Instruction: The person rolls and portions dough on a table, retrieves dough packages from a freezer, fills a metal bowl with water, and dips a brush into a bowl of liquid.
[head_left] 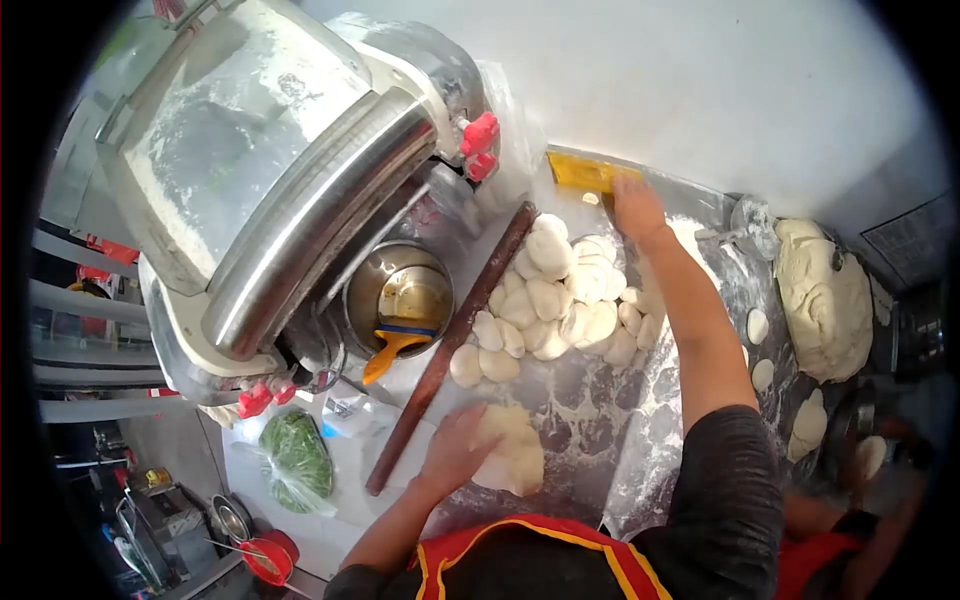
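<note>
The left hand (457, 448) lies spread over the edge of a flattened dough piece (518, 462), touching it and closed on nothing; the dough is at the hand's three o'clock. Close by at eleven o'clock, a dark rolling rod (440, 364) slants across the table (590, 405), with a metal pot (352, 300) beyond it; an orange-handled brush (388, 354) rests in the pot. At one o'clock sits a heap of small dough pieces (548, 300), and further out the right hand (640, 208) touches the end of a yellow flat tool (585, 172); whether its fingers are clamped on it, I cannot tell. A large dough mass (825, 305) lies at the right hand's four o'clock, and a co-worker (815, 550) is at its five. From the left hand, bagged greens (297, 460) are at nine o'clock and a big metal machine (320, 225) at ten to eleven.
</note>
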